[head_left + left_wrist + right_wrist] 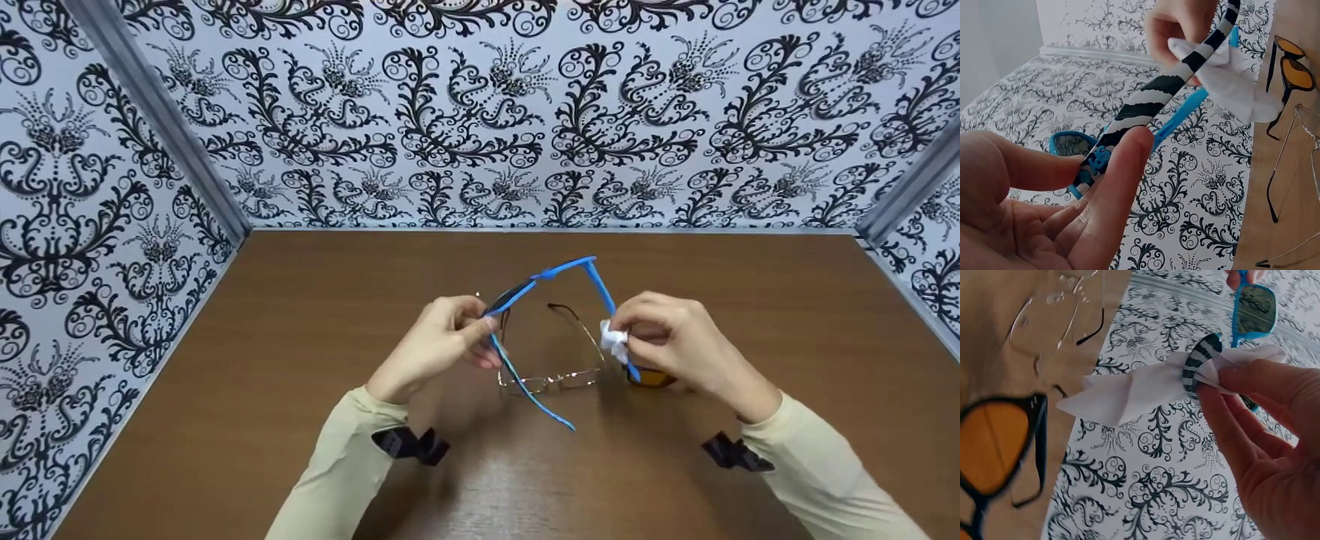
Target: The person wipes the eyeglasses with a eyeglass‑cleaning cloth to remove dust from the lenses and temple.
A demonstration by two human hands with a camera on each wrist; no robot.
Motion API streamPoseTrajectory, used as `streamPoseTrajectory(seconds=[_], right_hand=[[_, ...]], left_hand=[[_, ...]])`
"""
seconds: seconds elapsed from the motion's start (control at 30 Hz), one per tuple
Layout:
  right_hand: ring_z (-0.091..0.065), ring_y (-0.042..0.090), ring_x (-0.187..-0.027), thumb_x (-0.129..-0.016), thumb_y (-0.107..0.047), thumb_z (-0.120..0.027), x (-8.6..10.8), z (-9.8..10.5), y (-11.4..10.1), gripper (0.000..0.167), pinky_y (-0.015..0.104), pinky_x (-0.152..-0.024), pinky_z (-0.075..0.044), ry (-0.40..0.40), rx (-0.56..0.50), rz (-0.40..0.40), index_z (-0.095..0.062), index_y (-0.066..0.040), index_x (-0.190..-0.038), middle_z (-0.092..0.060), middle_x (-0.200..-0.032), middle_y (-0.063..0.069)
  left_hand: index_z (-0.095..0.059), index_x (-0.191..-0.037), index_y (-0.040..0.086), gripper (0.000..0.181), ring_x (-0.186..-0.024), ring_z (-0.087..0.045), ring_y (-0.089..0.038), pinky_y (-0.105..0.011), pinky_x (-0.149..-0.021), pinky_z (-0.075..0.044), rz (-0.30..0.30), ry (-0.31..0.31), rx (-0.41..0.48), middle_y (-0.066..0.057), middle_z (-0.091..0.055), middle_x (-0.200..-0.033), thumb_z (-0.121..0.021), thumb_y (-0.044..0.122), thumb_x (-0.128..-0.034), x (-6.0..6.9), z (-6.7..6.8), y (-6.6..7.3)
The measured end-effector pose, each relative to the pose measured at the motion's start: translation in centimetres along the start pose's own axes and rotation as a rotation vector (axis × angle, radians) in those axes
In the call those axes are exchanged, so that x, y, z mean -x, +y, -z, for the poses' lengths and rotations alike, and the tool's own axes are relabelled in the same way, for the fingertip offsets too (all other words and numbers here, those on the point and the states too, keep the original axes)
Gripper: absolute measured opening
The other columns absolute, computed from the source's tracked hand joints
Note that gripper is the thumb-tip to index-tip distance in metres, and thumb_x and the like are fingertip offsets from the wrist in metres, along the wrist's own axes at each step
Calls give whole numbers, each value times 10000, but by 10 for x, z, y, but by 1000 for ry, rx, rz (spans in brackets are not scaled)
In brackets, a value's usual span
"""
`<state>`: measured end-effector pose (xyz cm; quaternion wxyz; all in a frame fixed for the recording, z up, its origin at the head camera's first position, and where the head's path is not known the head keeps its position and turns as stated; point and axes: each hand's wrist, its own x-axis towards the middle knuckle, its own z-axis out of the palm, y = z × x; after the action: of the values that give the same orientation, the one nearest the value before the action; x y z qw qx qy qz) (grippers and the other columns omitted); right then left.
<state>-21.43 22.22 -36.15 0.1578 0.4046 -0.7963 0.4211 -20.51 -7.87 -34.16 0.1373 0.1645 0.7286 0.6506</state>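
Observation:
Blue-framed sunglasses [559,268] with dark lenses are held up over the table, temples unfolded. My left hand [442,337] pinches them near a hinge, thumb and finger on the black-and-white striped temple [1163,90]. A white cloth [613,337] is folded about the other temple, and my right hand [675,337] pinches cloth and temple together. In the right wrist view the cloth [1145,391] hangs out on both sides of the striped temple tip [1202,354]. One blue-rimmed lens [1257,309] shows beyond it.
Thin wire-framed clear glasses [551,384] lie on the brown table [300,420] below the sunglasses. Black-framed glasses with orange lenses [994,439] lie beside them, partly hidden by the right hand in the head view. Patterned walls [480,112] stand behind and at the sides.

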Motion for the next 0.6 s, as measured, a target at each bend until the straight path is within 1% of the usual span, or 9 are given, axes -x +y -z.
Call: streamPoseTrajectory(seconds=[0.13, 0.2, 0.27, 0.4, 0.6], right_hand=[[-655, 174, -790, -719, 223, -701, -8, 5, -1, 300, 203, -690, -546, -14, 6, 100, -680, -17, -898, -639, -905, 93], [-650, 170, -801, -690, 250, -701, -12, 8, 0, 334, 183, -702, -538, -10, 34, 152, -674, -5, -904, -638, -906, 103], [-645, 171, -806, -667, 266, -706, -15, 9, 0, 360, 166, -717, -529, 0, 57, 184, -673, 2, -910, -637, -909, 110], [-651, 174, -803, -656, 284, -700, -20, 11, -1, 389, 168, -735, -526, 29, 77, 203, -681, 14, -935, -643, -924, 116], [-647, 165, -822, -667, 275, -705, -26, 11, -2, 382, 171, -750, -525, 122, 122, 204, -695, -5, -926, -665, -940, 109]], left_hand=[[-571, -922, -85, 99, -584, -669, -194, -395, -637, -580, 5, -1, -17, -212, -668, -735, -508, -21, -963, 0, -1, 2], [-568, -928, -102, 107, -585, -670, -198, -382, -630, -581, 6, -1, -24, -214, -660, -733, -506, -22, -962, 1, -2, 3], [-565, -928, -112, 111, -594, -675, -219, -387, -633, -581, 11, -1, -32, -217, -653, -731, -506, -24, -961, 1, -2, 4], [-569, -912, -99, 98, -597, -677, -248, -396, -626, -581, 13, -9, -54, -192, -652, -709, -516, -29, -954, 2, -5, 3], [-561, -882, -84, 90, -604, -679, -234, -423, -648, -579, 9, -57, -56, -171, -663, -710, -524, -31, -945, 3, -11, 3]])
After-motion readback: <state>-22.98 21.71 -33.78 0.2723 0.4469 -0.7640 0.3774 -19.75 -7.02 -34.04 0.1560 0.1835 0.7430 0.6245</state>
